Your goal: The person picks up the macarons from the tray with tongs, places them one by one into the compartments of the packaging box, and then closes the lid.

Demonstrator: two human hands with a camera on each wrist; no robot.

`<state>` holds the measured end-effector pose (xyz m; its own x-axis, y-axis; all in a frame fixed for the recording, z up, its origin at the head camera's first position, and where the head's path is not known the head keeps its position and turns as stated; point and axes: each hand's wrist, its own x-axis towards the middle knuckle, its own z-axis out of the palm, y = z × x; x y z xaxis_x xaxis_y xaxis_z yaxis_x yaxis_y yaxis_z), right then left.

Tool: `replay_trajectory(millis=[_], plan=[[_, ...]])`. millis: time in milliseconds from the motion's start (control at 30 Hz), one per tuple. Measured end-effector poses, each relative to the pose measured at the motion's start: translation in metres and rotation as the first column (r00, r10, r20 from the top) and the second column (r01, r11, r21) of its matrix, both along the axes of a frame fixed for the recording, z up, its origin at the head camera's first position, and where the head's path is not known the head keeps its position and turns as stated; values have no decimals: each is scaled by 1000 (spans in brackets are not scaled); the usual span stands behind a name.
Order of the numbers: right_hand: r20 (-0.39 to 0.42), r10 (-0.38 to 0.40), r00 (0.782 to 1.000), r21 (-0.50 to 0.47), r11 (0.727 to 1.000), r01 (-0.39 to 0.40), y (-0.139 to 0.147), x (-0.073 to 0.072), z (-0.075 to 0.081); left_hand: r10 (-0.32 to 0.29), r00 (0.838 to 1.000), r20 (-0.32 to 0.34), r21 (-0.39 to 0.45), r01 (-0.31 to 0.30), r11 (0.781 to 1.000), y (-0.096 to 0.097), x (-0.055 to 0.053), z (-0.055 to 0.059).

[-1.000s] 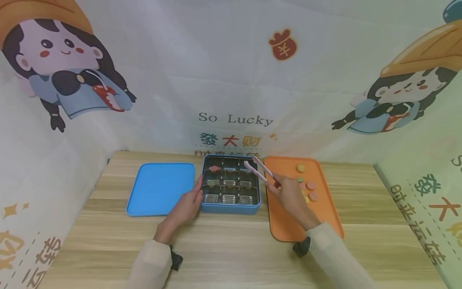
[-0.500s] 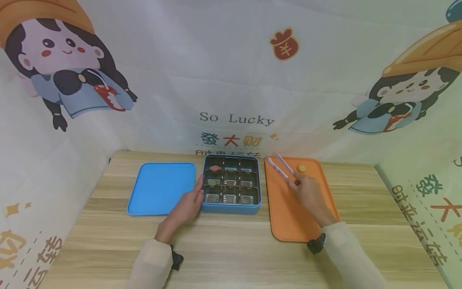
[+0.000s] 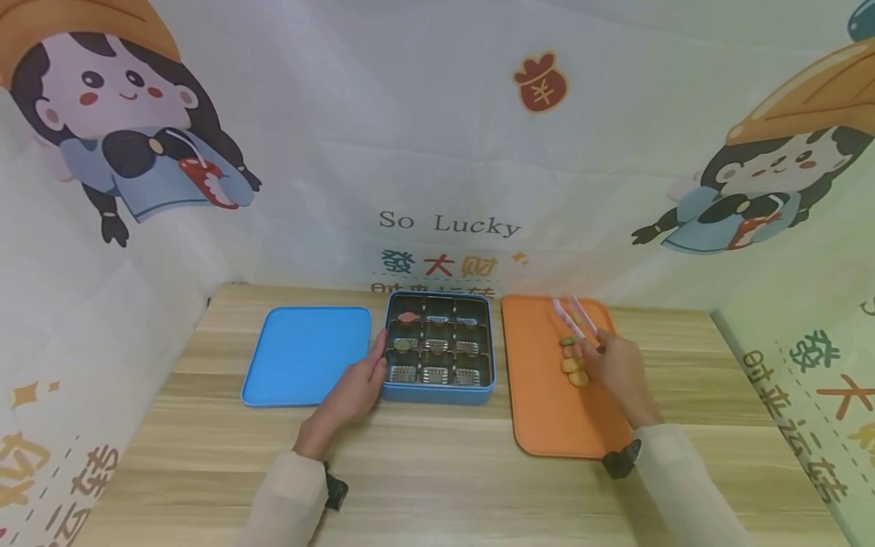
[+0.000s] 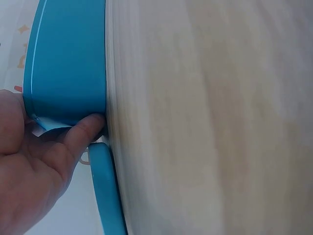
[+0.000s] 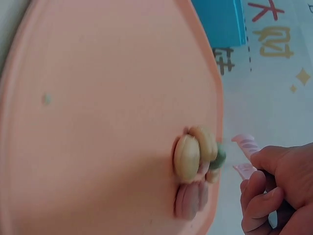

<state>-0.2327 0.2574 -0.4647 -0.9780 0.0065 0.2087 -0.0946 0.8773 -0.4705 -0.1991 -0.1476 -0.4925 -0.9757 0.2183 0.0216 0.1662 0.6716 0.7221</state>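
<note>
My left hand point(image 3: 355, 387) rests against the left side of a blue tin point(image 3: 437, 395); in the left wrist view, one finger touches the tin's wall down by the tabletop. Nine compartments divide the tin: a pink piece point(image 3: 408, 317) lies in the back left one, and a green piece point(image 3: 402, 345) in the middle left one. Pink tongs point(image 3: 569, 319) are gripped in my right hand point(image 3: 618, 372) above the orange tray point(image 3: 540, 410). Their arms stand apart, with nothing visible between the tips. Yellow macarons point(image 5: 187, 157), pink macarons point(image 5: 188, 199) and a green macaron point(image 5: 218, 156) sit close by.
A flat blue lid point(image 3: 307, 353) lies left of the tin, close to my left hand. The wooden table point(image 3: 437, 471) meets a printed cloth backdrop point(image 3: 437, 152) behind the tin and tray. A small pale crumb point(image 5: 46, 99) is on the tray.
My right hand has moved right with the tongs, from above the tin's right edge to above the orange tray's far part. The left hand and the tin have stayed in place.
</note>
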Motion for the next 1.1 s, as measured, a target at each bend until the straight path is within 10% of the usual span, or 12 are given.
replay_trajectory(millis=[1100], plan=[[-12, -3, 1000, 71, 997, 4, 7, 8, -1, -2, 1000, -12, -1, 2, 1000, 0, -1, -3]])
